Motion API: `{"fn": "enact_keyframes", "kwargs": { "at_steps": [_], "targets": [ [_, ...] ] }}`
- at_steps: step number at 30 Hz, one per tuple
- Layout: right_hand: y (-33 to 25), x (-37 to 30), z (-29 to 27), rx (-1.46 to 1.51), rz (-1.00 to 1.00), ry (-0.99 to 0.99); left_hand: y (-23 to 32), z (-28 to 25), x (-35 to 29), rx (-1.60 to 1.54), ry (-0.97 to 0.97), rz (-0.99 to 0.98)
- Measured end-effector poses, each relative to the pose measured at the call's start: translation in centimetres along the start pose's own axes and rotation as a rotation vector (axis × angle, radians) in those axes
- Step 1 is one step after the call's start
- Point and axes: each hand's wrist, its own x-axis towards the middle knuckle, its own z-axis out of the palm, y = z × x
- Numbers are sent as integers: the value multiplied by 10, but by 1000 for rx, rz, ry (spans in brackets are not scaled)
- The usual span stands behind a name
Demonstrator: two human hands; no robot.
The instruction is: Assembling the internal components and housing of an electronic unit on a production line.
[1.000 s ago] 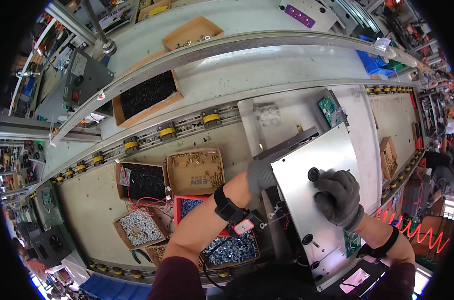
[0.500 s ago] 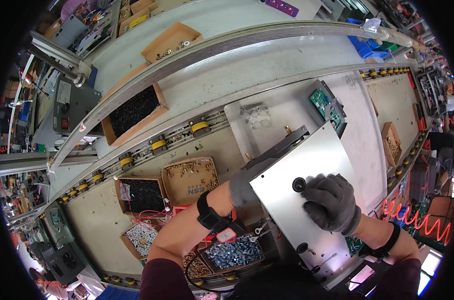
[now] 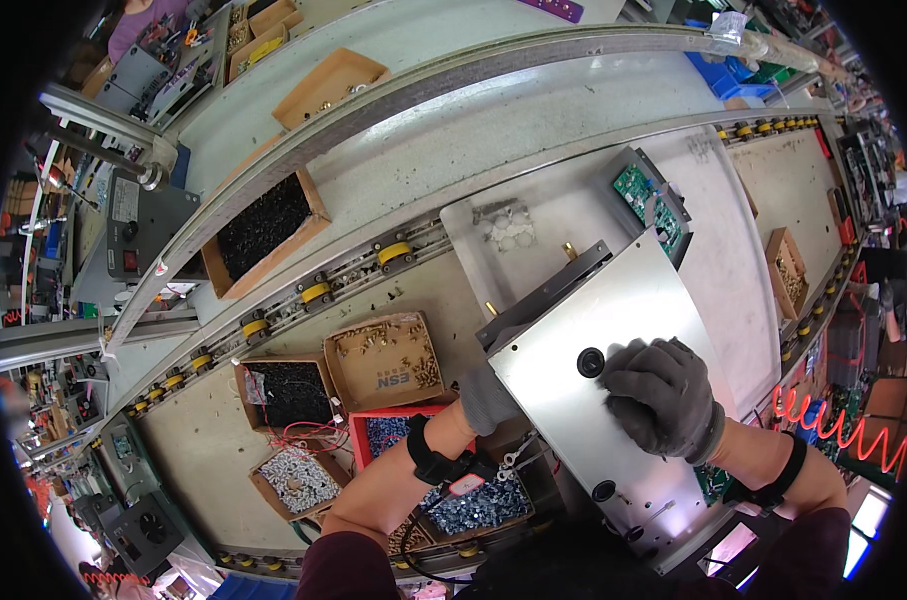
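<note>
A flat silver metal panel (image 3: 583, 310) with black round grommets (image 3: 590, 362) lies tilted in front of me. My right hand (image 3: 663, 400), in a grey glove, rests on the panel beside the upper grommet. Its fingers are curled closed, and whatever they may hold is hidden. At the panel's left edge is my left hand (image 3: 487, 402), also gloved, its fingers out of sight behind the metal. A dark metal bracket (image 3: 543, 295) sticks out past the panel's upper left side. Beyond the panel, a green circuit board (image 3: 645, 205) sits in a grey metal housing.
Left of the panel are a cardboard box of brass fittings (image 3: 383, 360), a box of black screws (image 3: 288, 392), a box of pale small parts (image 3: 298, 482), and a red bin (image 3: 361, 440). A metal rail (image 3: 393, 95) crosses beyond. A coiled red hose (image 3: 843, 430) hangs at right.
My left hand has drawn back toward me along the panel's left edge, uncovering more of the bracket and red bin. My right hand keeps its curled pose on the panel. The view has shifted slightly.
</note>
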Motion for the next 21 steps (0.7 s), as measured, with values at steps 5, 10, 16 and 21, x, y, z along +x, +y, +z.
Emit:
{"fn": "enact_keyframes", "kwargs": {
  "at_steps": [5,10,16,21],
  "targets": [
    [-1,1,-1,0,8,-22,-13,-2,1,-185,-30,-79],
    [-2,1,0,-43,26,-29,-21,-16,17,-180,-170,130],
    [-2,-3,4,-62,-1,-39,-38,-25,30,-757,-504,-227],
    [-2,-1,4,-105,3,-52,-19,-18,7,-258,-138,42]
  ]
}}
